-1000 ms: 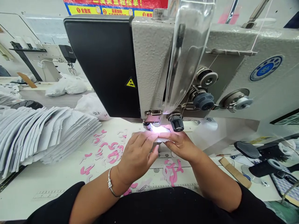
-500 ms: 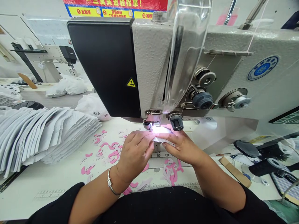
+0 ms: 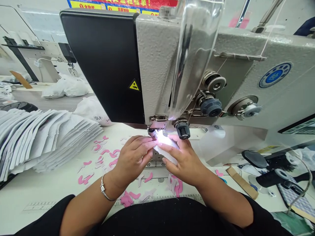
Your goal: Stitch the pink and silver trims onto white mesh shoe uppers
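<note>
Writing: a red and yellow banner (image 3: 118, 4) at the top, with Chinese words cut off by the edge; a round blue badge (image 3: 275, 74) on the machine (its words are too small to read).
Counts: two hands, two sewing machines, one yellow warning triangle (image 3: 134, 85).
Fingers: the left hand (image 3: 131, 159) and right hand (image 3: 184, 160) are closed in, both pinching the cloth.
Cloth: a white mesh piece (image 3: 166, 150) lies right by the machine's needle foot (image 3: 152, 132).
Around: a big sewing machine (image 3: 157, 65), a far sewing machine (image 3: 36, 55), a stack of white cloth pieces (image 3: 46, 139), pink scraps (image 3: 113, 157), a silver bangle (image 3: 104, 193).
In the way: a clear plastic guard (image 3: 194, 55) hangs in front of the machine.
</note>
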The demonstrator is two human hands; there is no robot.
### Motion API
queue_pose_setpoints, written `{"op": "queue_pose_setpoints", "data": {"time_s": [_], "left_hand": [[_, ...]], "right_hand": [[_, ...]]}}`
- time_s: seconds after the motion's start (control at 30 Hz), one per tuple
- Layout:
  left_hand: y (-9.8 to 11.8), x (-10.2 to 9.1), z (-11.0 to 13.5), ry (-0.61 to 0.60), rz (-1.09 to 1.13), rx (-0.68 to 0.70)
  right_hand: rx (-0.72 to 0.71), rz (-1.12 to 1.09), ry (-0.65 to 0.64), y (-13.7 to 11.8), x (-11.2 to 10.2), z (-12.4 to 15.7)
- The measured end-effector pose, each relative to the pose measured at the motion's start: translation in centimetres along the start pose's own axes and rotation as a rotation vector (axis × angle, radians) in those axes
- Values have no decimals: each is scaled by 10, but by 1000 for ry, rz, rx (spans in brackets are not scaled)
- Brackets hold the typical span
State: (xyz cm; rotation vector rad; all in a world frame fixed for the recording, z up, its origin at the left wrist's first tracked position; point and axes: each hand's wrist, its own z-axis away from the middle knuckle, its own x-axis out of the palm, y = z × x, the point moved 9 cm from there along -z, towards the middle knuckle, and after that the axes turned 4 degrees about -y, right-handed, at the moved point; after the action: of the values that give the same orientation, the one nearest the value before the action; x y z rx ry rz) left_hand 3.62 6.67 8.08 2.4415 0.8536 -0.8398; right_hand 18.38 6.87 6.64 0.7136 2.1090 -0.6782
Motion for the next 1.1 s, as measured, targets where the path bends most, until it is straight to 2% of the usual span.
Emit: {"op": "queue_pose_setpoints", "data": {"time_s": [0.27, 0.4, 0.53, 0.93, 1.03, 1.1], "left_hand": [[-9, 4, 1, 15, 66, -64], [-19, 8, 5, 38, 125, -149], [-29, 15, 7, 19, 186, -250], [-32, 16, 9, -27, 219, -400], [-36, 15, 9, -38, 358, -483], [-42, 19, 8, -32, 581, -584]], "right_hand": [[6, 9, 49, -1, 2, -3], [43, 28, 105, 3, 5, -5], [19, 44, 160, 3, 6, -6], [41, 41, 109, 8, 9, -5], [48, 82, 104, 9, 9, -5], [56, 103, 90, 10, 10, -5]]}}
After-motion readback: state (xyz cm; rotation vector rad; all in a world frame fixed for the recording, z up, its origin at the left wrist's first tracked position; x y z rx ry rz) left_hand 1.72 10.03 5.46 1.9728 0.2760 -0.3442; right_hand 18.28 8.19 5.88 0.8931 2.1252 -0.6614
